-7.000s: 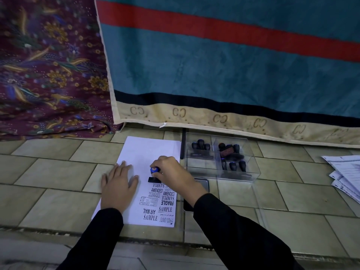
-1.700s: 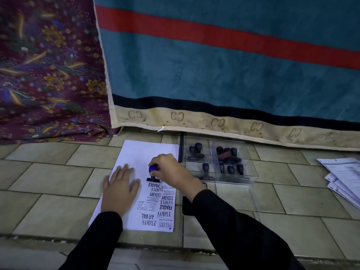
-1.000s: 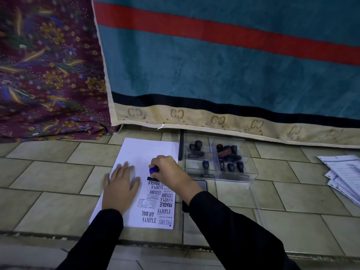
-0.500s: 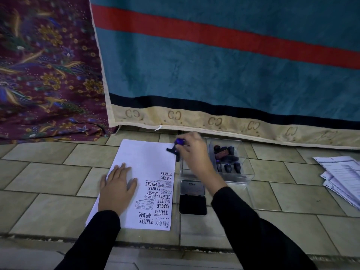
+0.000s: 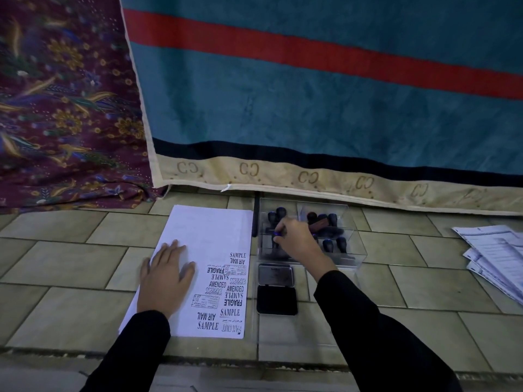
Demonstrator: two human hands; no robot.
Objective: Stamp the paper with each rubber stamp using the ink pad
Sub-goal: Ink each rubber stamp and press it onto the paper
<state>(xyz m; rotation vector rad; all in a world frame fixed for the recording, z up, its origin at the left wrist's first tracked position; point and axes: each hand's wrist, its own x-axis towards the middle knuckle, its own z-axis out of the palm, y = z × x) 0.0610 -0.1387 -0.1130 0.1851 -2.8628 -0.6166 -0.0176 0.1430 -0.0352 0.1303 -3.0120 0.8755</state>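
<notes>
A white paper [image 5: 203,236] lies on the tiled floor, its right side covered with several black stamp prints such as SAMPLE, AIR MAIL and FRAGILE. My left hand [image 5: 165,275] rests flat on the paper's left part, fingers spread. To the right stands a clear plastic box [image 5: 353,244] with several dark-handled rubber stamps [image 5: 331,244] in compartments. My right hand [image 5: 297,239] reaches into the box's left compartment, fingers closed on a blue-handled stamp [image 5: 276,234]. The open black ink pad [image 5: 276,288] lies in front of the box, beside the paper.
A teal blanket [image 5: 311,94] with a red stripe hangs down to the floor behind the box. Maroon flowered cloth [image 5: 62,108] lies at the left. A pile of printed sheets [image 5: 498,258] sits at the right. A step edge runs along the floor near me.
My right hand lifted the blue-handled stamp off the paper, leaving a new SAMPLE print, and carried it right into the box's left compartment. My left hand stayed flat on the paper.
</notes>
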